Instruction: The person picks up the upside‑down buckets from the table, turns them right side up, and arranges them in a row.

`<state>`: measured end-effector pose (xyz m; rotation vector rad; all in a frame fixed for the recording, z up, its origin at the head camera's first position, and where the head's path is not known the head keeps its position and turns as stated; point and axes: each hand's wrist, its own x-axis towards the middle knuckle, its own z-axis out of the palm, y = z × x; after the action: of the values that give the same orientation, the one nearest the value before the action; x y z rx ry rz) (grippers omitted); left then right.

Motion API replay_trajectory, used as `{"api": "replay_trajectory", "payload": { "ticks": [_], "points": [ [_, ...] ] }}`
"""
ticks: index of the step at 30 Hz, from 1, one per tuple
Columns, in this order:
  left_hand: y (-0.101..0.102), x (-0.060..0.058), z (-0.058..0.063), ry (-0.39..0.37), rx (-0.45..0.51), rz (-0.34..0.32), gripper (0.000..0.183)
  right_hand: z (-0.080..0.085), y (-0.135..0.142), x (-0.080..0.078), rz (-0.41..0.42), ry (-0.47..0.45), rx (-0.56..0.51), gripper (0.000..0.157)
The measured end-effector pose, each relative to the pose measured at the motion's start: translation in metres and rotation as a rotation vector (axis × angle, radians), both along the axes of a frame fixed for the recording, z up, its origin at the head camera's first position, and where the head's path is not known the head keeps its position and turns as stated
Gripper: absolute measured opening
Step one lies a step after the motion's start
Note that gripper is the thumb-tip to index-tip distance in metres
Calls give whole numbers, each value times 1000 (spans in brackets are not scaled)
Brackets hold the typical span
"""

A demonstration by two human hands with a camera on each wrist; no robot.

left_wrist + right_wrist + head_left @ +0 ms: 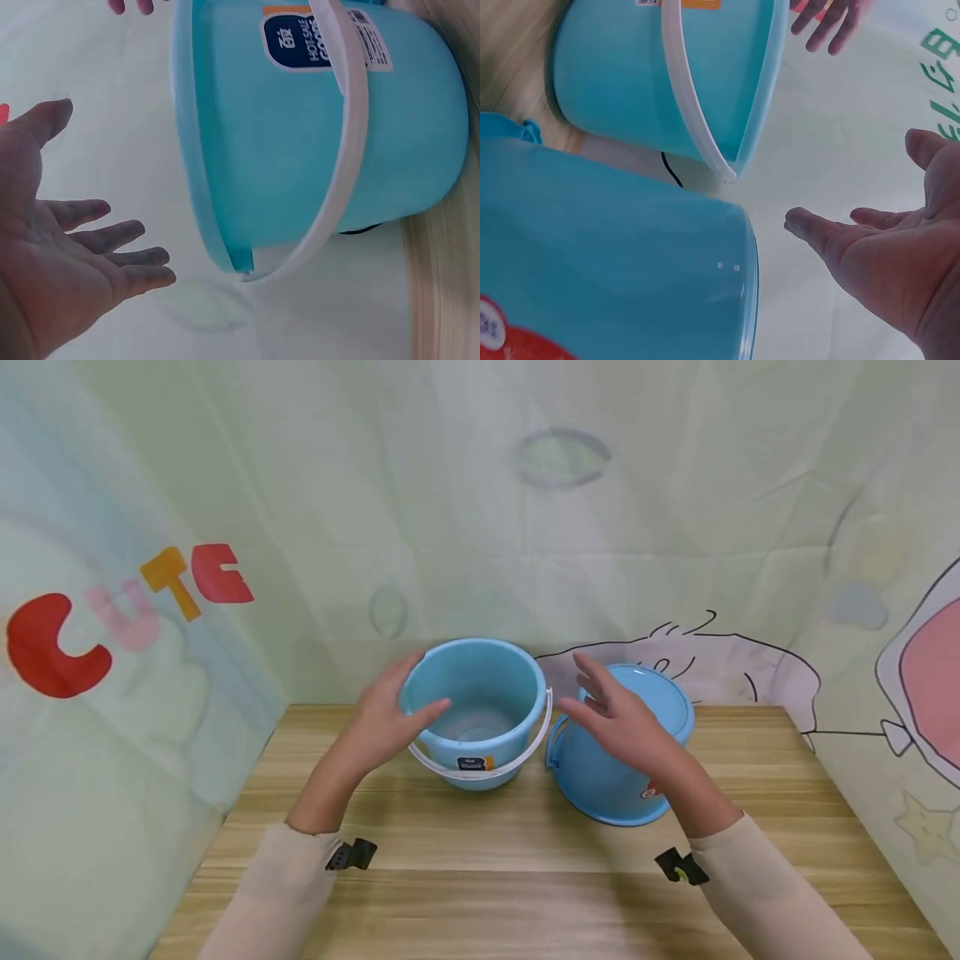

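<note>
A light-blue bucket (480, 693) stands upright on the table, its mouth facing up. Its white handle (354, 142) hangs down across the front, over a dark label (291, 41). My left hand (382, 714) is beside this bucket's left rim, thumb and fingers spread; the left wrist view shows a gap between fingertips and rim. To the right, a deeper-blue bucket (600, 781) sits upside down, base upward, with its blue handle (553, 747) at its left side. My right hand (618, 718) hovers above it with fingers extended, holding nothing. A red sticker (525, 341) marks its side.
The wooden table (480, 893) extends in front of both buckets. A printed fabric curtain (450, 527) rises close behind them and encloses the left and right sides. Small black wrist devices (352, 854) sit at both sleeve cuffs.
</note>
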<state>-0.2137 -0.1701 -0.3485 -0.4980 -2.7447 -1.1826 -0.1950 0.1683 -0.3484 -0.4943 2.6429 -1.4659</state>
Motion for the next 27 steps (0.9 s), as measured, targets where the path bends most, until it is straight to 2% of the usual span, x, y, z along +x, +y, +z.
{"api": "replay_trajectory", "payload": {
  "ticks": [6,17,21,27],
  "points": [
    [10,12,2,28,-12,-31,83,-2,22,17,22,44,-43,74],
    [39,30,3,137,-5,-174,82,-5,68,44,16,122,-74,69],
    [50,34,-1,199,1,-245,83,-9,82,50,-11,185,-82,68],
    [65,37,-9,286,-15,-333,83,-25,99,57,-82,241,-105,74]
  ]
}}
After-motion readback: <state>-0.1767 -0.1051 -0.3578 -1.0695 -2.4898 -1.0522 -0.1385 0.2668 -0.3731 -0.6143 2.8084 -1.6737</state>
